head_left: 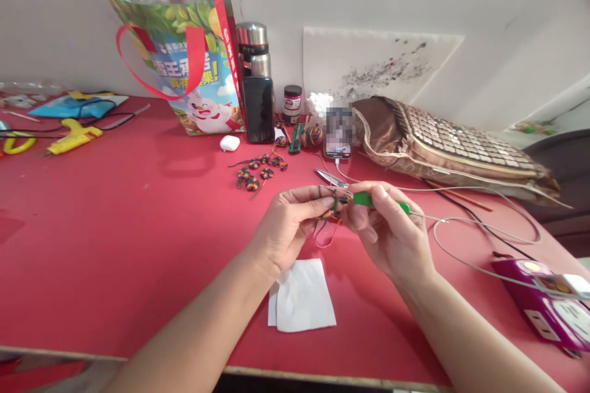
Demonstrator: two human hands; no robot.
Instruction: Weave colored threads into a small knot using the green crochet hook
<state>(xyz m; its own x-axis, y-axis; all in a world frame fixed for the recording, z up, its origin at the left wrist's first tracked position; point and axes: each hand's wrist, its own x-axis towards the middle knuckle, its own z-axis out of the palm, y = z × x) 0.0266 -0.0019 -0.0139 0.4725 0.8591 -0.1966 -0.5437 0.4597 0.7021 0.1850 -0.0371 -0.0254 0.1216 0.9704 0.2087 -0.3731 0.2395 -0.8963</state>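
Note:
My left hand [295,215] pinches a small crocheted piece [329,214] of dark multicoloured yarn, partly covered by the fingers. In my right hand [391,221] is a crochet hook [364,198] with a green handle, its tip at the yarn piece. An orange-pink strand [327,244] loops down below the fingers. Just beyond the hands lie scissors [330,178], their handles hidden. Several finished-looking crocheted rounds [252,183] in the same yarn lie further left. A yarn ball [312,137] sits behind, beside a green cutter-like tool [296,138].
Under my wrists lie white tissues [306,298] on the red table [161,245]. A lit phone [338,135] with a cable, a dark phone [259,109], a shopping bag [184,67] and a sequinned cushion-like bag [456,141] stand behind. A yellow glue gun [74,136] lies left; a purple power strip [539,301] right.

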